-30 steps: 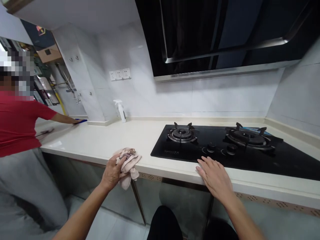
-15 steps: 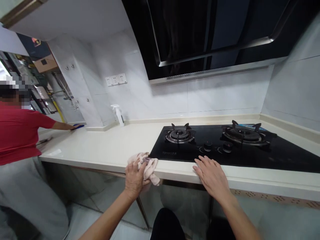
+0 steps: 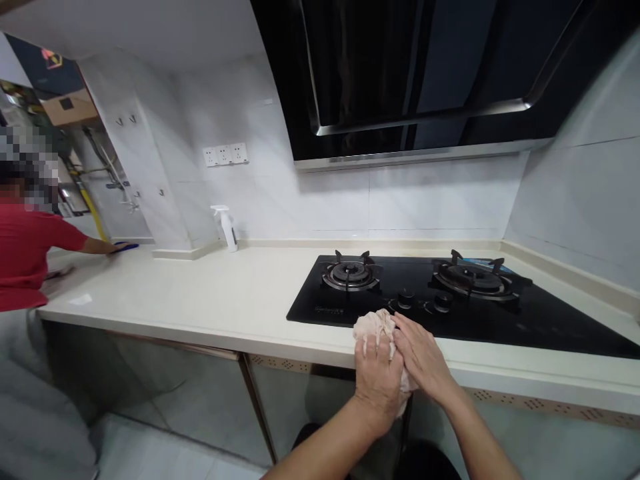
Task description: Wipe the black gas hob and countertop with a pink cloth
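A crumpled pale pink cloth [image 3: 373,325] is bunched at the counter's front edge, just before the black gas stove [image 3: 370,310]. My left hand [image 3: 377,381] is closed over it, fingers bent into the folds. Part of the cloth hangs below the edge between my hands. My right hand [image 3: 424,353] lies right beside it, fingers stretched out and touching the cloth's right side. Its fingertips reach the stove's front rim, below the two control knobs [image 3: 406,298].
A white spray bottle [image 3: 228,230] stands by the wall on the pale countertop [image 3: 200,287]. Above the stove hangs a black range hood [image 3: 370,80]. At far left a person in a red top [image 3: 30,247] reaches along the counter with a blue cloth [image 3: 126,247].
My left hand has brought the cloth rightward along the counter edge, from the stove's left corner to my right hand. The view has shifted slightly right.
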`<move>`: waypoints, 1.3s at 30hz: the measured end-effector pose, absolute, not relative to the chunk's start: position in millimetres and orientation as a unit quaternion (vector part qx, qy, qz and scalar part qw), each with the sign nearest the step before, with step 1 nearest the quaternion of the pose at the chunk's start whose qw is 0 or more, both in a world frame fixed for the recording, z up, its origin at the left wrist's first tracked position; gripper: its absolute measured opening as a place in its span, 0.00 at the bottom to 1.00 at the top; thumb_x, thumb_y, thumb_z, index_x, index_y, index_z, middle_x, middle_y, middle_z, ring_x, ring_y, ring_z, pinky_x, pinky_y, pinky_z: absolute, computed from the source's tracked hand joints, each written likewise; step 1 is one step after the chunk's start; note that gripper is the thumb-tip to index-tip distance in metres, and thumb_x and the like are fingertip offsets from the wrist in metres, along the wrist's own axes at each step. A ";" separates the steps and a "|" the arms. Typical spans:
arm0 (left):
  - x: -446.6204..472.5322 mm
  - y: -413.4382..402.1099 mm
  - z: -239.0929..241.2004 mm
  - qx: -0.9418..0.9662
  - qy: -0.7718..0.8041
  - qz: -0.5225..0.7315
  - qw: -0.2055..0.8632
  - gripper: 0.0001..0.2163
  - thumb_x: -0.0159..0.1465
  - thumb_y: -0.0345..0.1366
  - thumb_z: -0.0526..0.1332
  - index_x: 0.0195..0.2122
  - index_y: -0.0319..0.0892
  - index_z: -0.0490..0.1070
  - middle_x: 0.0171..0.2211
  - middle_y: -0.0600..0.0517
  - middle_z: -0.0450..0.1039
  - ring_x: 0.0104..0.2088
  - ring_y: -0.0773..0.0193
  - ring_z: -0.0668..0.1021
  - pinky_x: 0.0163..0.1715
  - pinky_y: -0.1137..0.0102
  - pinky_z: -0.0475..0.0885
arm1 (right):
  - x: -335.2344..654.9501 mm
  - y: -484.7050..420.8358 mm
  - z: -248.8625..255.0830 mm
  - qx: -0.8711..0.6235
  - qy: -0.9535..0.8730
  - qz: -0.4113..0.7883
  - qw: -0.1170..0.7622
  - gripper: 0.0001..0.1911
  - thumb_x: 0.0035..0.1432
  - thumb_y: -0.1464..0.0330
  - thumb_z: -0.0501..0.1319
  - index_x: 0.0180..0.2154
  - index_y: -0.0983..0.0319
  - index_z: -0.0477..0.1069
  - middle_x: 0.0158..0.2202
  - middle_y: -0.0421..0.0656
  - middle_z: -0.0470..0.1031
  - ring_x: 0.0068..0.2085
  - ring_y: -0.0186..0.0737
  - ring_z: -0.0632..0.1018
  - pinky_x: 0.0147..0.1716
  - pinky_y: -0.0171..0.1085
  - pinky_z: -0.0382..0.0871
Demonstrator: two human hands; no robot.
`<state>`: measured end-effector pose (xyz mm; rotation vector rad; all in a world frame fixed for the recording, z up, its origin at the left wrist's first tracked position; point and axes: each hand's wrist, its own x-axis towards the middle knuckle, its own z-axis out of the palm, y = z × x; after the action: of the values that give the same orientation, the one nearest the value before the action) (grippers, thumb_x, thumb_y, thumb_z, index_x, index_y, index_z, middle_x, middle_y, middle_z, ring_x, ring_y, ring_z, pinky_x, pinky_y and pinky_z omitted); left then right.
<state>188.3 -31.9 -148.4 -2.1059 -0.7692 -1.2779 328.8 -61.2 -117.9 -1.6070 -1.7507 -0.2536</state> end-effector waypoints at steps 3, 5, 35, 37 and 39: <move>189.9 -31.3 -144.9 -0.791 -0.252 -0.488 0.268 0.15 0.65 0.41 0.63 0.51 0.45 0.78 0.54 0.42 0.74 0.53 0.45 0.73 0.56 0.49 0.65 | 331.8 -63.5 -114.6 -0.628 -0.680 -0.071 0.372 0.31 0.75 0.53 0.40 0.66 0.60 0.63 0.67 0.47 0.68 0.67 0.44 0.68 0.66 0.49 0.61; 175.9 -26.6 -139.5 -0.811 -0.216 -0.479 0.257 0.14 0.66 0.42 0.62 0.51 0.47 0.78 0.54 0.42 0.74 0.53 0.47 0.73 0.54 0.51 0.66 | 330.6 -65.6 -112.7 -0.629 -0.686 -0.074 0.358 0.31 0.75 0.52 0.41 0.67 0.59 0.62 0.67 0.47 0.69 0.67 0.47 0.67 0.66 0.51 0.60; -69.1 38.5 -112.0 -0.765 -0.451 -0.294 0.352 0.29 0.52 0.43 0.74 0.56 0.45 0.76 0.55 0.38 0.72 0.53 0.37 0.74 0.53 0.48 0.68 | 312.9 -65.7 -110.3 -0.640 -0.679 -0.109 0.344 0.32 0.74 0.49 0.43 0.65 0.59 0.68 0.64 0.46 0.72 0.67 0.52 0.67 0.66 0.55 0.59; -51.8 28.4 -110.6 -0.768 -0.452 -0.294 0.344 0.29 0.51 0.43 0.76 0.55 0.45 0.77 0.55 0.37 0.71 0.53 0.37 0.74 0.53 0.48 0.68 | 312.8 -65.8 -111.1 -0.638 -0.677 -0.112 0.349 0.31 0.74 0.49 0.44 0.65 0.58 0.68 0.64 0.45 0.72 0.67 0.52 0.67 0.65 0.54 0.60; -32.7 20.8 -112.0 -0.773 -0.452 -0.299 0.330 0.31 0.50 0.44 0.77 0.55 0.46 0.76 0.56 0.37 0.71 0.54 0.38 0.73 0.54 0.48 0.67 | 313.0 -66.2 -111.1 -0.639 -0.676 -0.114 0.349 0.31 0.74 0.49 0.45 0.65 0.58 0.68 0.64 0.45 0.72 0.67 0.51 0.67 0.65 0.54 0.60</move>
<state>-32.7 20.8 -112.0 -2.0202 -1.1831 -0.7812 313.0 -66.2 -111.1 -1.6556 -1.7517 -0.2952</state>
